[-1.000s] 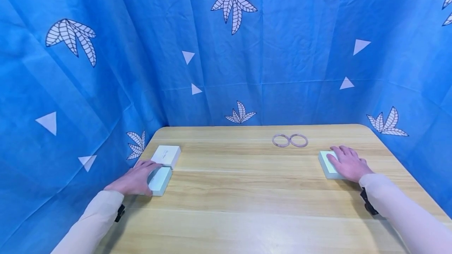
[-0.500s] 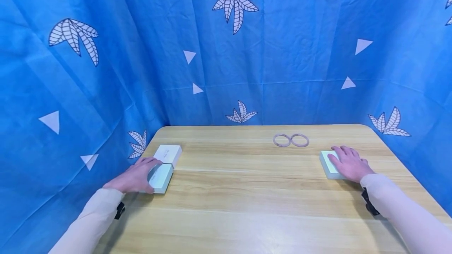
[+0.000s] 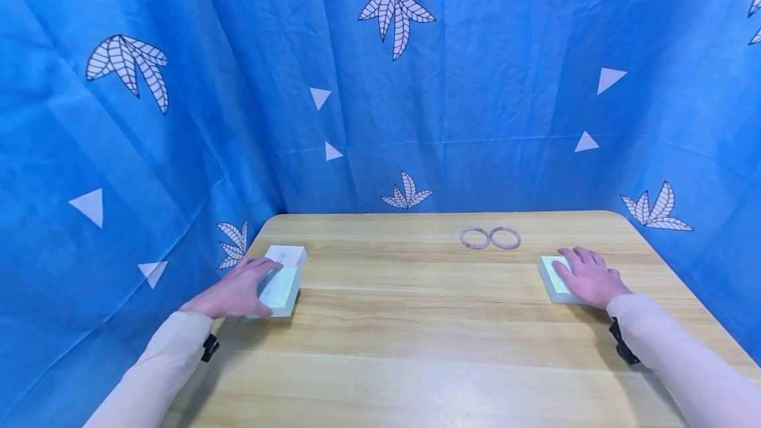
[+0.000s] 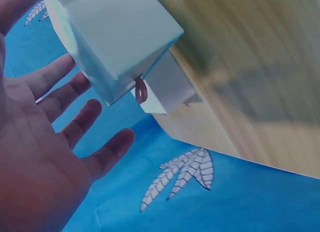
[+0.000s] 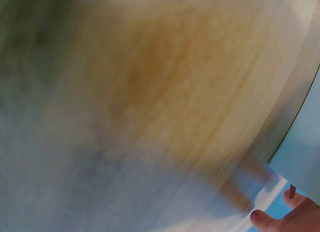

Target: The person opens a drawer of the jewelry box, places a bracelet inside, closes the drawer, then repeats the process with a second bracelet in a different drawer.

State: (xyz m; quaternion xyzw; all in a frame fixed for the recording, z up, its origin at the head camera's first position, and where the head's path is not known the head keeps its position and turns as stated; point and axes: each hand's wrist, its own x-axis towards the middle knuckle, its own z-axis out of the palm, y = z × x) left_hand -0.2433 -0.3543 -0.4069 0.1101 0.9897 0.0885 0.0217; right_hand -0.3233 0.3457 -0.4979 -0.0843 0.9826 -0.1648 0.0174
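We see both arms stretched forward and apart, palms down. Our left hand holds a pale green box between thumb and index finger, across its near and far edges; the left wrist view shows the other fingers spread loosely and a ribbon tab on the box's end. That box looks raised, with a shadow beneath, and hides part of a white box just beyond it. Our right hand lies over a second pale green box on the wooden table, thumb across its top; we cannot tell whether it grips. Between the hands, nearer the right and farther back, lie two rings, side by side and touching. A blue leaf-print curtain hangs behind.
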